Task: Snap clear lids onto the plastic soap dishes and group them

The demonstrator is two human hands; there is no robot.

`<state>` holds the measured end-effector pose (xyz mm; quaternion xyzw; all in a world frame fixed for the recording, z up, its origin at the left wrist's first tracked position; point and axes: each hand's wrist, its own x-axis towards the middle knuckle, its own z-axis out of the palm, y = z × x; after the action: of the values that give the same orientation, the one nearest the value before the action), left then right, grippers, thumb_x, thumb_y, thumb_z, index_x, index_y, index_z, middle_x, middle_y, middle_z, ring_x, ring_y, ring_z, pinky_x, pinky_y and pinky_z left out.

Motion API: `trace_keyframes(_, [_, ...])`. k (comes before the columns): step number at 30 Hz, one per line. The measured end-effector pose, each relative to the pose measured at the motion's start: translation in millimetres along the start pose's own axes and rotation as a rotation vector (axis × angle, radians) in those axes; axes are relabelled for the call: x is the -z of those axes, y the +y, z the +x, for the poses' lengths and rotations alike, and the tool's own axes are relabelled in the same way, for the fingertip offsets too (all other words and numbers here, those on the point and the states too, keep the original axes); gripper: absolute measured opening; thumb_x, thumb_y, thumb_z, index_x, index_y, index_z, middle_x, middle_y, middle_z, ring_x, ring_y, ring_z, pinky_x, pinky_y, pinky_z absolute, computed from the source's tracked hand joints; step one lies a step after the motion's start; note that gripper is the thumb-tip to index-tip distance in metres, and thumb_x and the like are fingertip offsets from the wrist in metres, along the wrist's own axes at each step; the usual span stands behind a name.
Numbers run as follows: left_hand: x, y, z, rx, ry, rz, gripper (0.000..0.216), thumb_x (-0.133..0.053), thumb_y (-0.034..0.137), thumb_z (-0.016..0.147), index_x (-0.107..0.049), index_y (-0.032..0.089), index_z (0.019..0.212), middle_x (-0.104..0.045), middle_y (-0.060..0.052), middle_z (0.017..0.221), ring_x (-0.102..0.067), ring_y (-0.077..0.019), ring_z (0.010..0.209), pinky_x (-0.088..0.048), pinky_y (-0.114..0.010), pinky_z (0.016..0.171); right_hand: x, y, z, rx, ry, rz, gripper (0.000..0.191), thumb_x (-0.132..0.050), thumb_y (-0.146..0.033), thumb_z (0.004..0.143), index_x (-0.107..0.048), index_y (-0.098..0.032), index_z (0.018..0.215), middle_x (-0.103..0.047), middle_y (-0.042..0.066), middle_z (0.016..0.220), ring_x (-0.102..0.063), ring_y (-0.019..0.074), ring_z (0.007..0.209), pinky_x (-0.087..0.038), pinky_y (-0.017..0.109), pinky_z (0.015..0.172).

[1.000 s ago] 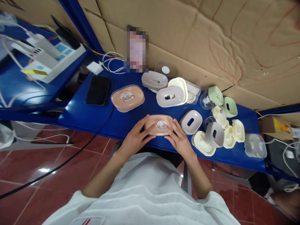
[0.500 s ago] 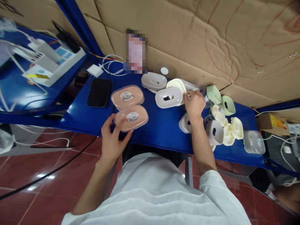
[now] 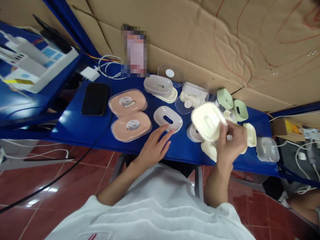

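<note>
Well, from where I sit, the fingers of the right hand are pinching the right edge of a cream plastic tray with rounded corners. The tray is tipped and up above the other things, and it looks a bit blurry to me. The fingers of the left hand are loose and spread apart. Their tips are at the near edge of a shiny pale grey oval plastic piece with a long slot. I can't tell if they are pressing on it or just over it.

To the left of that grey piece I see two peach oval boxes with clear covers and round stickers, one behind and one in front, side by side. Behind the grey piece is a clear thin lid with a white round spot. Past the right hand stand two light green plastic pieces, one behind the other. Farther right is a clear plastic box.

All of this is on the long blue bench. A flat black phone lies on the left part. At the back stands a brown cardboard wall.
</note>
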<state>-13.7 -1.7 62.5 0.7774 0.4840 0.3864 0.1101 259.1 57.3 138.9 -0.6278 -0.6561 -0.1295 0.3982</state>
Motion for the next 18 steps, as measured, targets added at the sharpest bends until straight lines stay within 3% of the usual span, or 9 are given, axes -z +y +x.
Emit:
trace_keyframes(3, [7, -2, -2, -0.087, 0.026, -0.061, 0.063, -0.060, 0.007, 0.099, -0.050, 0.026, 0.158, -0.059, -0.016, 0.158, -0.056, -0.0295, 0.149, -0.054, -0.049, 0.119, 11, -14, -44, 0.065, -0.282, 0.132, 0.022, -0.062, -0.038, 0.109, -0.078, -0.024, 0.115, -0.075, 0.009, 0.101, -0.072, 0.0234, 0.091, -0.061, 0.039, 0.083])
trace_keyframes(6, [16, -2, -17, -0.215, -0.117, -0.027, 0.045, -0.066, 0.010, 0.095, -0.066, 0.024, 0.138, -0.067, -0.012, 0.151, -0.058, -0.0306, 0.148, -0.049, -0.053, 0.123, 3, -31, -69, 0.141, -0.483, 0.238, 0.021, -0.059, -0.031, 0.111, -0.077, -0.023, 0.119, -0.077, 0.008, 0.105, -0.074, 0.0229, 0.096, -0.059, 0.038, 0.088])
trace_keyframes(9, [24, -5, -38, -0.204, -0.198, 0.043, 0.020, -0.069, 0.016, 0.098, -0.073, 0.022, 0.117, -0.075, -0.010, 0.138, -0.068, -0.0283, 0.134, -0.050, -0.050, 0.121, -17, -43, -67, 0.275, -0.550, 0.266, 0.026, -0.056, -0.028, 0.112, -0.075, -0.021, 0.128, -0.080, 0.009, 0.115, -0.074, 0.0246, 0.110, -0.055, 0.042, 0.099])
trace_keyframes(11, [31, -8, -51, -0.172, -0.215, 0.084, 0.014, -0.070, 0.021, 0.101, -0.073, 0.021, 0.115, -0.076, -0.011, 0.136, -0.071, -0.0283, 0.130, -0.052, -0.048, 0.117, -34, -50, -58, 0.364, -0.576, 0.269, 0.031, -0.053, -0.027, 0.114, -0.071, -0.021, 0.138, -0.078, 0.010, 0.131, -0.069, 0.0254, 0.127, -0.051, 0.043, 0.108])
trace_keyframes(14, [38, -13, -64, -0.136, -0.229, 0.138, 0.022, -0.070, 0.027, 0.103, -0.070, 0.020, 0.123, -0.073, -0.014, 0.143, -0.068, -0.0311, 0.135, -0.052, -0.051, 0.118, -59, -58, -48, 0.497, -0.665, 0.239, 0.037, -0.055, -0.034, 0.113, -0.068, -0.020, 0.144, -0.073, 0.011, 0.144, -0.063, 0.0263, 0.141, -0.046, 0.045, 0.117])
trace_keyframes(18, [35, -14, -68, -0.093, -0.149, 0.177, 0.033, -0.073, 0.018, 0.099, -0.068, 0.019, 0.132, -0.070, -0.017, 0.144, -0.066, -0.0329, 0.138, -0.055, -0.052, 0.116, -64, -54, -40, 0.502, -0.657, 0.224, 0.030, -0.059, -0.034, 0.112, -0.074, -0.021, 0.134, -0.078, 0.010, 0.135, -0.068, 0.0258, 0.133, -0.047, 0.046, 0.117])
